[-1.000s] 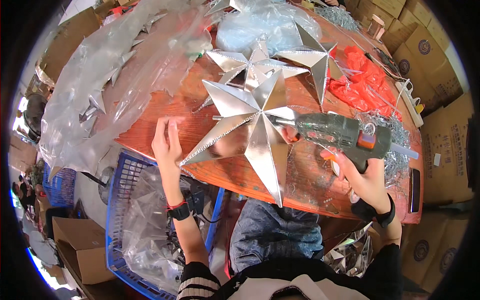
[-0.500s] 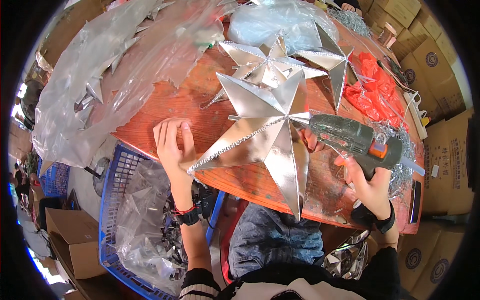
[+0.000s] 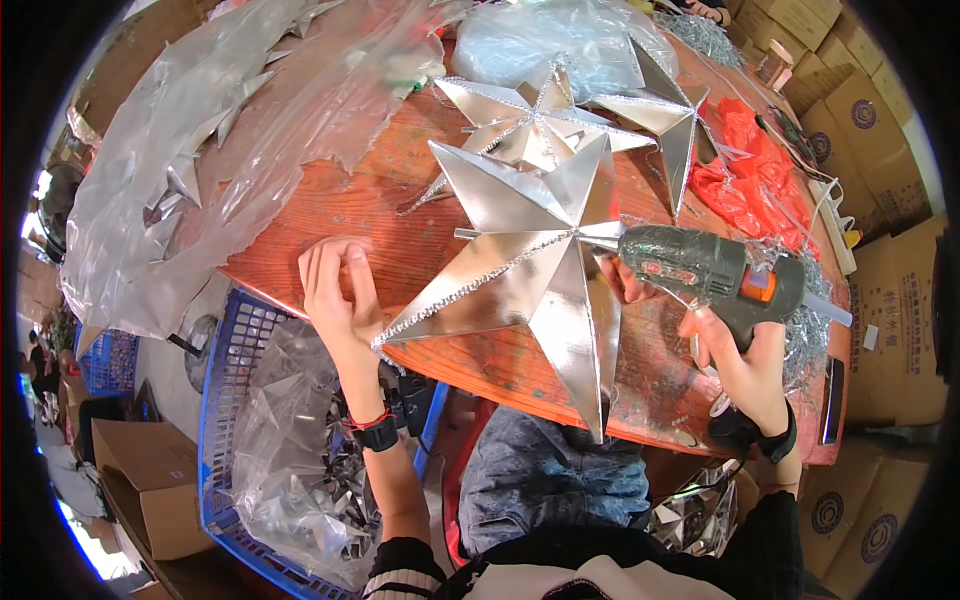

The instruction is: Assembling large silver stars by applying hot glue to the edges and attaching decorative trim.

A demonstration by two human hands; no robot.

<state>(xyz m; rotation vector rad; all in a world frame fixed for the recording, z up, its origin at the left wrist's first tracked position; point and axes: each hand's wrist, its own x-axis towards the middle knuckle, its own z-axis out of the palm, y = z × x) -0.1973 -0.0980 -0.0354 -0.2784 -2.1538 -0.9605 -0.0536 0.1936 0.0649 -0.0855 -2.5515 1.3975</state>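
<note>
A large silver foil star (image 3: 540, 270) stands over the table's near part, a glittery silver trim running along one ridge from its centre to the lower left tip. In my right hand (image 3: 752, 375) is a dark green glue gun (image 3: 690, 270) with a glue stick out of its back; its nozzle points left at the star's centre. Below the nozzle show some fingertips (image 3: 628, 281), partly hidden by star and gun; whose they are I cannot tell. My left hand (image 3: 340, 290), fingers loosely curved and apart, is by the star's lower left tip, with nothing visible in it.
Behind lie two more silver stars (image 3: 540, 122) (image 3: 665, 118), clear plastic bags (image 3: 565, 45) and a red plastic bag (image 3: 750, 185). Silver tinsel (image 3: 808, 345) lies to the right. Left of my legs, a blue basket (image 3: 222, 400) holds bagged silver pieces. Cardboard boxes (image 3: 890, 310) line the right side.
My left hand has shifted slightly left. My right hand has moved a little to the right on the glue gun's grip. Star and nozzle stay almost in place.
</note>
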